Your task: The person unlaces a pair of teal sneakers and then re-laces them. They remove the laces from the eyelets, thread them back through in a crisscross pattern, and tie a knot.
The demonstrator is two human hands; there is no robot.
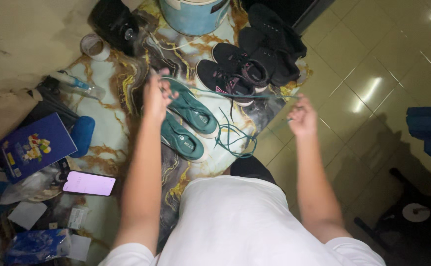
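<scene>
Head view, looking down. Your left hand (pixel 157 96) was raised over the green shoes, fingers pinched shut on one end of a teal shoelace (pixel 225 93). Your right hand (pixel 301 117) was held out well apart from it, fingers curled closed on the other end, so the lace ran taut between both hands.

Surface: a marble-patterned mat (pixel 112 123), white with gold and dark veins, lay on a glossy tiled floor (pixel 373 74).

Items on the mat: a pair of green shoes (pixel 188 125) lying side by side beneath your left hand; a second loose teal lace (pixel 235 140) coiled just beside them; a pair of black sneakers (pixel 232 69) beyond; a blue bucket (pixel 193 15) at the far edge.

To your left: a blue book (pixel 35 145) and a lit phone (pixel 89 183).

Lace: thin, teal, stretched straight above the sneakers.
</scene>
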